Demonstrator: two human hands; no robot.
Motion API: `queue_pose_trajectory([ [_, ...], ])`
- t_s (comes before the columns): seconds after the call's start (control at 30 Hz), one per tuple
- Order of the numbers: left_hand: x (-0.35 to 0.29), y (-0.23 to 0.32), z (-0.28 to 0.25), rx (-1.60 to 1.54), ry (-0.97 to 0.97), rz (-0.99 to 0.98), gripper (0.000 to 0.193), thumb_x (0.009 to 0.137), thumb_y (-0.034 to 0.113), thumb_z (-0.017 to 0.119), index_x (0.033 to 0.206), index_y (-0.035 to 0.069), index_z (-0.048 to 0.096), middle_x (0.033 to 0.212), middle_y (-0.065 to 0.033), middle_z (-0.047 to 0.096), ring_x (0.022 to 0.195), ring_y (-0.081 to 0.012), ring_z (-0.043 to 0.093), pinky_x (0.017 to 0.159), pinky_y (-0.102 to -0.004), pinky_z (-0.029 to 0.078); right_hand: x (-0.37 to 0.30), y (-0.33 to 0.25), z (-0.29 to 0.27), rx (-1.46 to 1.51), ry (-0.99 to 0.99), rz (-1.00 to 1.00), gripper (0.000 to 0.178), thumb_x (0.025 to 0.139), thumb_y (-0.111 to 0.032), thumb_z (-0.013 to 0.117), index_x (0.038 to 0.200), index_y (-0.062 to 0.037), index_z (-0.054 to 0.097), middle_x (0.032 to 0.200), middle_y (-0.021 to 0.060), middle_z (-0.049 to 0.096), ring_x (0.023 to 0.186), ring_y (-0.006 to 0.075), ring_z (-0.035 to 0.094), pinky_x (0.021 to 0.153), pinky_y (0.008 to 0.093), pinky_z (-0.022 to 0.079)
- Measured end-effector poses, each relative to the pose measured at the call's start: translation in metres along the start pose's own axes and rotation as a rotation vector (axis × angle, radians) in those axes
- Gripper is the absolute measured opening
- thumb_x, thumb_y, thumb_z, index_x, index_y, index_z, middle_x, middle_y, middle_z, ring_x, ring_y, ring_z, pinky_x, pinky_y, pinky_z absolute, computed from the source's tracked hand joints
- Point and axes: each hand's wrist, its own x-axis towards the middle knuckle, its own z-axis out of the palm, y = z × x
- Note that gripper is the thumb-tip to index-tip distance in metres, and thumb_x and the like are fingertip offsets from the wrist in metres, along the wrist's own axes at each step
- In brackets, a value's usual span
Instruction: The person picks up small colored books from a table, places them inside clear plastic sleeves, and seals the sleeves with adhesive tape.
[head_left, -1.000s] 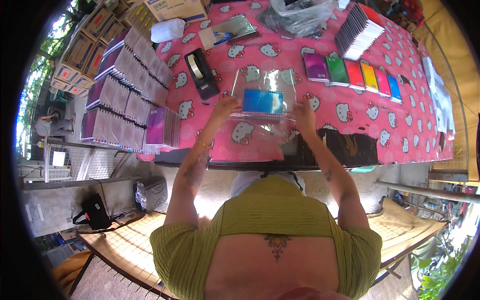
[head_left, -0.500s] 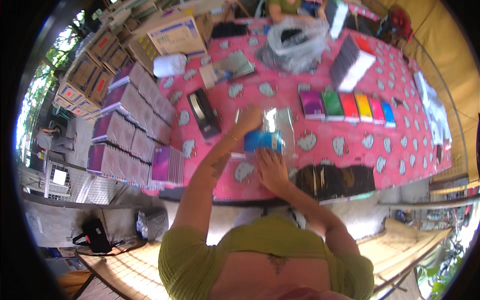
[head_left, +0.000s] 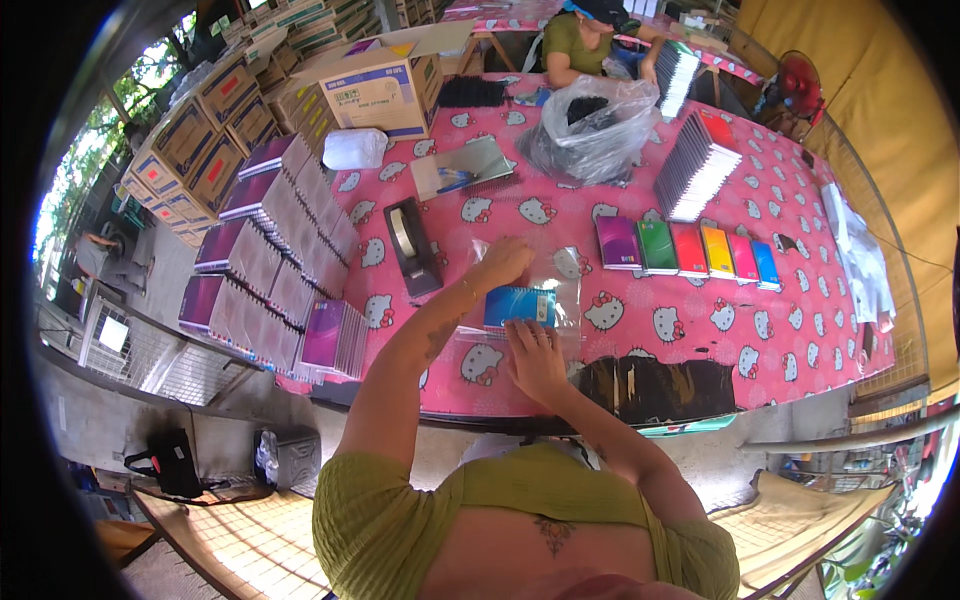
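Observation:
A small blue spiral notebook [head_left: 519, 306] lies in a clear plastic bag [head_left: 566, 290] on the table in front of me. Curled at the bag's far left part is my left hand [head_left: 508, 260], its fingers closed on the plastic beyond the notebook. My right hand [head_left: 537, 362] rests at the notebook's near edge, fingers stretched out and lying on it. Left of the bag stands a black tape dispenser [head_left: 413, 247] with a roll of tape. A row of small notebooks in several colours [head_left: 688, 248] lies to the right.
Tall stacks of wrapped purple notebooks [head_left: 262, 262] line the left side. Farther back are a cardboard box [head_left: 375, 100], a white bundle [head_left: 355, 148] and a large plastic bag [head_left: 592, 140]. A notebook stack [head_left: 697, 165] stands far right; a co-worker [head_left: 580, 50] sits across the table.
My view has tilted, so more of the far side shows. The bright glare on the plastic bag is gone. Both hands stay in about the same place on the bag and notebook.

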Motion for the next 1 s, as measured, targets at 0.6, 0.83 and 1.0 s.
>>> queue_pose_trajectory([
  [0.6, -0.086, 0.117, -0.035, -0.2, 0.151, -0.266, 0.019, 0.088, 0.011, 0.061, 0.104, 0.004, 0.07, 0.105, -0.0134, 0.071, 0.101, -0.0314, 0.067, 0.086, -0.0424, 0.054, -0.003, 0.013, 0.035, 0.037, -0.015, 0.045, 0.055, 0.083, -0.018, 0.064, 0.135, -0.0047, 0.05, 0.138, 0.0153, 0.05, 0.135, 0.0341, 0.041, 0.11, 0.0588, 0.03],
  [0.83, -0.084, 0.113, -0.062, -0.62, -0.036, -0.534, 0.032, 0.084, 0.001, 0.06, 0.116, 0.001, 0.066, 0.111, -0.0182, 0.068, 0.111, -0.0345, 0.064, 0.095, -0.0421, 0.052, 0.001, 0.053, 0.04, 0.784, 0.075, 0.287, 0.057, 0.083, -0.009, 0.063, 0.137, -0.0047, 0.047, 0.143, 0.0144, 0.044, 0.138, 0.0343, 0.037, 0.111, 0.058, 0.028],
  [1.0, -0.102, 0.115, -0.032, -0.178, 0.13, -0.18, 0.037, 0.082, -0.002, 0.059, 0.119, -0.004, 0.062, 0.122, -0.0199, 0.063, 0.121, -0.0344, 0.057, 0.104, -0.0428, 0.046, 0.023, 0.071, -0.006, 0.351, 0.233, 0.31, 0.062, 0.079, -0.006, 0.069, 0.137, -0.0068, 0.048, 0.14, 0.0113, 0.043, 0.135, 0.0319, 0.038, 0.106, 0.0556, 0.031],
])
